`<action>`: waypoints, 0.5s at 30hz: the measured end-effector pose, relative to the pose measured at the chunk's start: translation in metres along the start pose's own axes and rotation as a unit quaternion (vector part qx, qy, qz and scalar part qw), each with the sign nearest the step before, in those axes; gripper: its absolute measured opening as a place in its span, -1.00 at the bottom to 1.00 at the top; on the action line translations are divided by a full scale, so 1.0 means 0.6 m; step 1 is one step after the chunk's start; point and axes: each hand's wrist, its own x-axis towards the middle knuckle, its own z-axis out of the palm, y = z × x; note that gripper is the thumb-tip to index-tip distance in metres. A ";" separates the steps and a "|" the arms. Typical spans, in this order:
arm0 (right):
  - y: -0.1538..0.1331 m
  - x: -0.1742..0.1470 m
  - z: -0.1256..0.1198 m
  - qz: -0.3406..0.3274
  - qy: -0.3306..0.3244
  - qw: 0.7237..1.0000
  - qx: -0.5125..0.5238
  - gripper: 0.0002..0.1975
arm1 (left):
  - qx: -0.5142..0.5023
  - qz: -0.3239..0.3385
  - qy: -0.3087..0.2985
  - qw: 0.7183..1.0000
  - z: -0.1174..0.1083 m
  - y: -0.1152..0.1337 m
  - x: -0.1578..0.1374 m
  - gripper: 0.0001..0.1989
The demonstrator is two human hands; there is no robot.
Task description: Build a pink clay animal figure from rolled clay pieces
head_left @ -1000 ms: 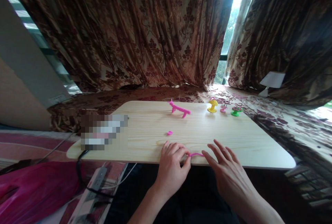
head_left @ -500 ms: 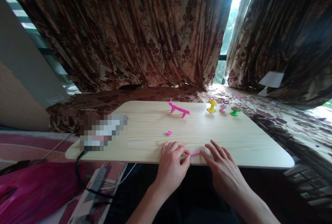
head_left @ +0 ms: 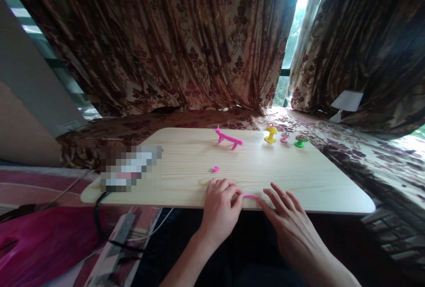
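Observation:
A thin pink strand (head_left: pixel 250 196) stretches between my two hands close to the front edge of the wooden table. My left hand (head_left: pixel 223 200) pinches its left end between thumb and forefinger. The fingers of my right hand (head_left: pixel 282 205) are spread out, and the forefinger's tip touches the strand's right end. A small pink piece (head_left: pixel 215 169) lies just beyond my left hand. Farther back stands a pink four-legged animal figure (head_left: pixel 229 139), its head to the left. The strand's material is too small to make out.
Along the back right of the table (head_left: pixel 332 189) stand a yellow mushroom-shaped figure (head_left: pixel 271 135), a small pink one (head_left: pixel 284 137) and a green one with pink dots (head_left: pixel 302 141). A blurred-out object (head_left: pixel 133 169) with a black cable lies left. A white lamp (head_left: pixel 348 101) stands beyond.
The strand has gone from nearly straight to a slight upward bow. My right hand has shifted a little right and down, while my left hand keeps its pinch.

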 end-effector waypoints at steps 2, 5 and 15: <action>0.000 0.001 0.001 0.004 0.004 1.000 0.000 -0.29 | 0.004 -0.002 0.001 1.000 0.000 0.000 0.000 -0.85; 0.001 0.006 0.001 0.008 0.009 1.000 0.000 -0.35 | 0.004 -0.005 -0.002 1.000 -0.001 -0.001 0.000 -0.86; 0.011 0.013 -0.001 0.007 0.005 1.000 0.000 -0.36 | 0.005 0.001 0.007 1.000 0.001 -0.002 -0.002 -0.85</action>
